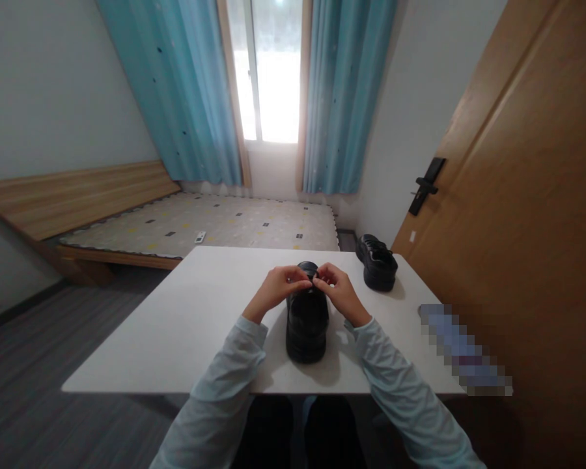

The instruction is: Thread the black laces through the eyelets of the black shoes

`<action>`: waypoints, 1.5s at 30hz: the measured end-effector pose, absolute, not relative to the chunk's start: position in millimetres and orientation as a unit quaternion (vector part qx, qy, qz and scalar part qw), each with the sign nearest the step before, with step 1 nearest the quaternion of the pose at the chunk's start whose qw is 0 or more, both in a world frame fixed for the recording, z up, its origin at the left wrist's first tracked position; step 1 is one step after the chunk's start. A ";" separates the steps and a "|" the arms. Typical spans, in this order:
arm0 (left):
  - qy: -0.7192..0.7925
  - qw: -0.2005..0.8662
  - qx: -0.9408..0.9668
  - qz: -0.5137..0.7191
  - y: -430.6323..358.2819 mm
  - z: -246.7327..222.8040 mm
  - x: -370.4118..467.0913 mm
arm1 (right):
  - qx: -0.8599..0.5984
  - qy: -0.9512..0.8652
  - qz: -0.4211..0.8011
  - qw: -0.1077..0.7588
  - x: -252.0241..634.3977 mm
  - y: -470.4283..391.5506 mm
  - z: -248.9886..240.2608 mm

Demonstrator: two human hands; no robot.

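A black lace-up shoe [306, 335] stands on the white table in front of me, its heel toward me and its toe toward the window. My left hand [282, 285] is over the shoe's lacing from the left, thumb and forefinger pinched on a dark shoelace. From the right, my right hand [335, 284] pinches the shoelace too, its fingertips close to those of the left. The lace is thin, dark and mostly hidden by my fingers. A matching black shoe [378, 264] sits apart at the table's back right, with its laces showing.
The white table [176, 326] spans the space before me. A blurred-out bluish item [461, 348] lies at its right edge. Beyond stand a bed [234, 225] with a small white remote [200, 237], and blue curtains [185, 98]. A wooden door [527, 215] is close on the right.
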State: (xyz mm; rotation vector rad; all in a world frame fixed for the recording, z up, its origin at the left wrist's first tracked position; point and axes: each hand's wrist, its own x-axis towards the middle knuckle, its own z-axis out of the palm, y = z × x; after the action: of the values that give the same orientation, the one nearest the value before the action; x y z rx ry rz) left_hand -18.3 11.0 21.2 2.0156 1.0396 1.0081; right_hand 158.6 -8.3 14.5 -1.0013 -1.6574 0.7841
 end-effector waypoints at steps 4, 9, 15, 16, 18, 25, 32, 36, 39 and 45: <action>0.374 0.384 0.750 0.388 9.0 21.7 -18.8 | -0.411 -0.681 0.327 0.511 160.3 -8.1 14.9; 0.328 0.528 0.680 0.388 5.0 20.9 -16.6 | -0.401 -0.678 0.331 0.520 163.5 -9.8 17.4; 0.356 0.497 0.681 0.404 5.2 20.3 -13.8 | -0.370 -0.665 0.345 0.549 162.2 -10.2 15.9; 0.358 0.486 0.686 0.407 5.3 20.3 -13.2 | -0.367 -0.663 0.346 0.553 161.6 -10.3 15.3; 0.362 0.444 0.710 0.410 5.0 20.5 -11.7 | -0.369 -0.663 0.340 0.555 160.8 -10.7 14.4; 0.365 0.213 0.790 0.445 5.4 16.9 -9.3 | -0.343 -0.668 0.367 0.549 161.8 -10.6 15.4; 0.331 0.152 0.815 0.451 8.6 14.3 -10.2 | -0.299 -0.647 0.451 0.537 167.7 -10.6 23.0; 0.334 0.161 0.818 0.440 7.4 19.9 -15.0 | -0.293 -0.651 0.484 0.506 172.9 -9.9 24.2; 0.358 0.177 0.812 0.426 7.2 21.0 -18.5 | -0.295 -0.652 0.495 0.492 177.7 -7.1 22.7; 0.346 0.312 0.788 0.402 9.2 21.5 -24.6 | -0.299 -0.641 0.522 0.477 189.9 0.6 17.1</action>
State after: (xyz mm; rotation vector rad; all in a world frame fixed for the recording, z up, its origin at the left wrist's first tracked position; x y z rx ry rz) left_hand -24.6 9.2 21.5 2.0807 0.9138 1.0603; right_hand 189.9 0.6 17.1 -0.7296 -1.5667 1.2741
